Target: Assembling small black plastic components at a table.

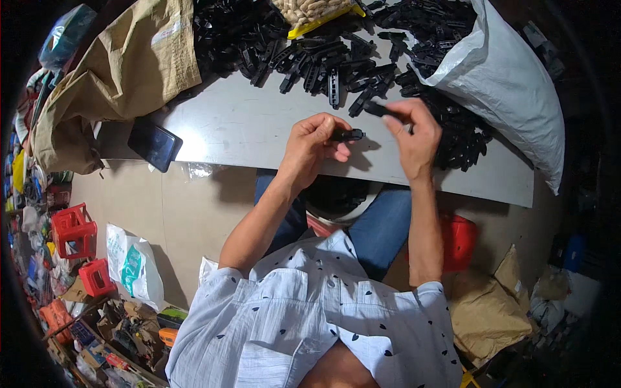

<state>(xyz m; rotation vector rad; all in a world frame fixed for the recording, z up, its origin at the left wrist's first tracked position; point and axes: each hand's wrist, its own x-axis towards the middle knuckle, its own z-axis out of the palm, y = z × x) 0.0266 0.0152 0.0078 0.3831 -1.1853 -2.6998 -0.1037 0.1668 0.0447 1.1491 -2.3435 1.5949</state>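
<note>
My left hand (309, 145) is closed round a small black plastic part (350, 134), whose end sticks out past the fingertips to the right. Up and to the right of it, my right hand (418, 132) pinches another dark plastic piece (378, 108) between thumb and fingers; motion blurs it. The two pieces are apart, both held over the white table (239, 129) near its front edge. A heap of long black slotted plastic parts (317, 64) lies just beyond my hands, and more spread to the right behind my right hand.
A brown sack (123, 90) and a phone (154, 145) lie at the table's left. A white woven sack (504, 84) leans at the right. A yellow-edged bag of peanuts (314, 11) rests among the parts. Between my knees stands a bucket (370, 202) with black pieces.
</note>
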